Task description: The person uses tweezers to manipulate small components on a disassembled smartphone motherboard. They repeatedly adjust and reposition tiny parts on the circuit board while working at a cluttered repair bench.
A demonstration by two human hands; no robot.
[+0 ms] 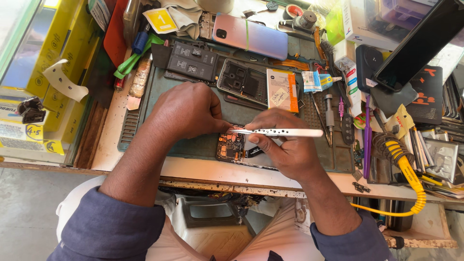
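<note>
My right hand (282, 142) grips silver metal tweezers (285, 132) with holes along the blade, the tip pointing left. My left hand (188, 110) is curled with its fingertips meeting the tweezer tip, above a small phone circuit board (230, 147) lying on the dark green work mat (193, 145). What is pinched at the tip is too small to tell. Further back on the mat lie an opened phone frame (241, 79), a phone battery with an orange label (282, 90) and a black battery (193, 60).
A pink-blue phone back cover (251, 35) lies at the mat's far edge. Screwdrivers (328, 118), a purple brush (367, 140), glue tubes and a yellow coiled cable (406, 169) crowd the right side. Yellow boxes (63, 48) stack at left. The bench's front edge (241, 181) is chipped.
</note>
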